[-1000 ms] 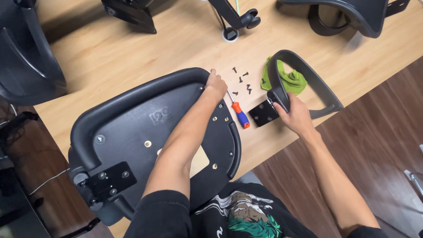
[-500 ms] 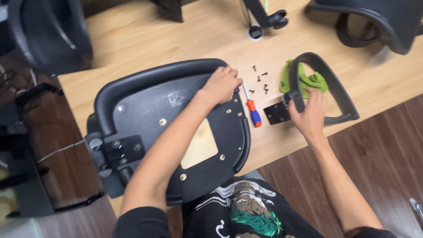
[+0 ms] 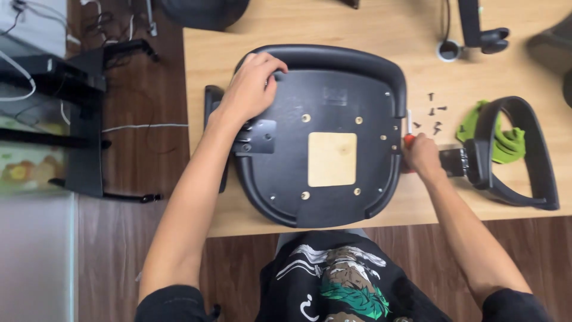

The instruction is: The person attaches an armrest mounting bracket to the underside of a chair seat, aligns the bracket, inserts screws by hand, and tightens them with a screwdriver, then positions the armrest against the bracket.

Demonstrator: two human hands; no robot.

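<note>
The left hand (image 3: 253, 83) had moved from the right edge of the black seat pan (image 3: 325, 134) to its left side, lying open, while the right hand (image 3: 422, 156) closed around the orange-handled screwdriver (image 3: 409, 138) beside the seat on the wooden table (image 3: 238, 220).

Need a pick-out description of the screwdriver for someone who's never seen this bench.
On the wooden table, find the big black upturned chair seat. At its right edge, between it and the black armrest, the right hand closes on the screwdriver. It is the only orange-handled thing there, its pale shaft pointing up toward the scattered black screws.
</note>
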